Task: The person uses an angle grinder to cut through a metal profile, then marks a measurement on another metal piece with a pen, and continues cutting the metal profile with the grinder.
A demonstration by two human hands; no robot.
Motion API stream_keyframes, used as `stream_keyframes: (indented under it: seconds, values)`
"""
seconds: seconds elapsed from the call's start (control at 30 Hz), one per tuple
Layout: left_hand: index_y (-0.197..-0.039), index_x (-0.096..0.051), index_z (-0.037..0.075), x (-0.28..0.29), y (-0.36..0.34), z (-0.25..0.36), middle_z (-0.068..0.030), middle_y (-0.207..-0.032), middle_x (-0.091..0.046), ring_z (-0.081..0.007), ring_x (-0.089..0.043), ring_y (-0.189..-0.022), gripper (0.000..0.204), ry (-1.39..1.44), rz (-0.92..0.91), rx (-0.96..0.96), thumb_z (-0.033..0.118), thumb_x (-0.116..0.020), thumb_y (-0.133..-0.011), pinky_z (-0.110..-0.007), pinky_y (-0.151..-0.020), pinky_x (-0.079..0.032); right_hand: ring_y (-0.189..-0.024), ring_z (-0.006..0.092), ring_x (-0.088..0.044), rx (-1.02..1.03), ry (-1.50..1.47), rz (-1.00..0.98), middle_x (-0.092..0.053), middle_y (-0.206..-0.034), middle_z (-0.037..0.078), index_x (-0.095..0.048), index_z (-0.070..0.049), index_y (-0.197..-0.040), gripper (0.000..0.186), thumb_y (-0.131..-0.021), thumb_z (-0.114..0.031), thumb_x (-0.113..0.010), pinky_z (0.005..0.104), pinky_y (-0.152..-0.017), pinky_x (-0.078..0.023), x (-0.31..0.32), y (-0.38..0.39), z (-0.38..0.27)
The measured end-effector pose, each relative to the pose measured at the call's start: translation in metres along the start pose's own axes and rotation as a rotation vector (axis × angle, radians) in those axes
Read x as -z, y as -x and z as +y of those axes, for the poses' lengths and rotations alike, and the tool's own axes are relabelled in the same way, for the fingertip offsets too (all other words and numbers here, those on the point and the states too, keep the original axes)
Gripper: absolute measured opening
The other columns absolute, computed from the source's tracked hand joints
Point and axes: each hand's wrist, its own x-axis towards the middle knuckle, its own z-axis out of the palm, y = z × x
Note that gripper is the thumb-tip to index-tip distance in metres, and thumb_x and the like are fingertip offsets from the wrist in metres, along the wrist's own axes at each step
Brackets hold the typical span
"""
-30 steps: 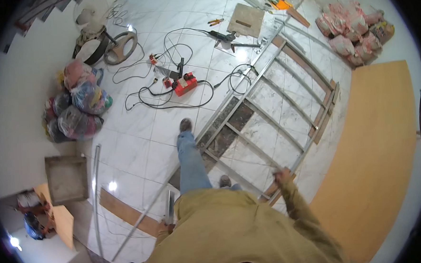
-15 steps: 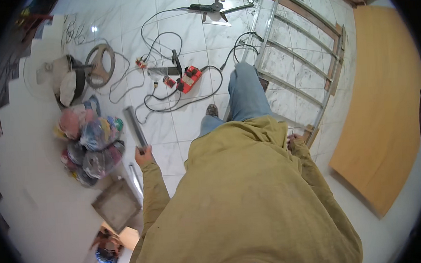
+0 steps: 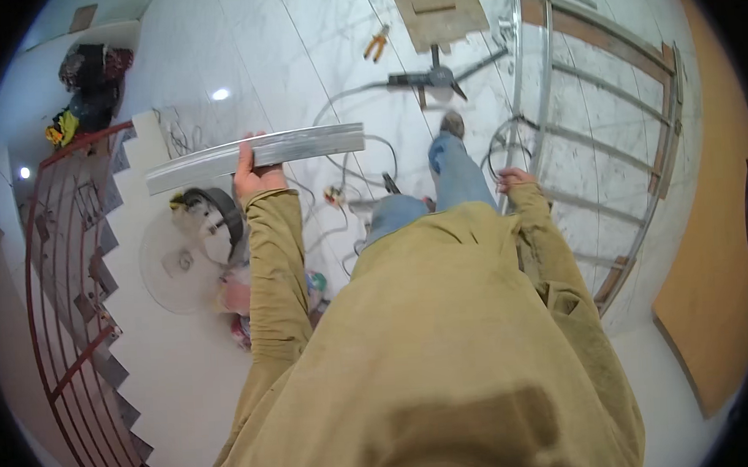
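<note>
Metal frame (image 3: 543, 77) lies at far right, its visible crossbars (image 3: 612, 91) in place; the loose silver profile (image 3: 310, 143) is unattached, well left of it. My left hand (image 3: 259, 178) grasps this profile, ends projecting both sides; whether my half-curled right hand (image 3: 517, 178) holds anything, I cannot tell.

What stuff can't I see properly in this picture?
In the head view:
Left hand: partly hidden by the metal bar.
Right hand: too small to tell whether it holds anything.
Bags: partly hidden by the left sleeve.
Slotted board and metal frame: cut off by the top edge.
</note>
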Motion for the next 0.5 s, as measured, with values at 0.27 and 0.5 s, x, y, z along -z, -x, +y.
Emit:
stream_keyframes:
  seconds: [0.27,0.5]
  values:
    - [-0.115,-0.058,0.006,-0.234,-0.156,0.004,-0.0143,-0.122,-0.061,-0.0349,-0.056,-0.119,0.023,-0.024,-0.098,0.095,0.016,-0.065,-0.095,-0.064,-0.101,-0.045,-0.116,0.0314,-0.066,0.027,1.009,-0.449,-0.07,-0.121,0.017,-0.072,-0.014,-0.12,0.047,-0.086,-0.046,-0.065,0.0445,-0.099,-0.051,-0.32,-0.112,-0.209]
    - [-0.122,-0.056,0.007,-0.416,-0.339,-0.107,-0.0144,-0.133,-0.049,-0.0367,-0.05,-0.12,0.035,-0.43,-0.234,0.468,0.022,-0.069,-0.093,-0.069,-0.106,-0.041,-0.112,0.0333,-0.066,0.013,0.8,-0.301,-0.071,-0.114,0.017,-0.072,-0.014,-0.114,0.043,-0.088,-0.047,-0.061,0.0467,-0.098,-0.05,-0.368,-0.256,-0.257]
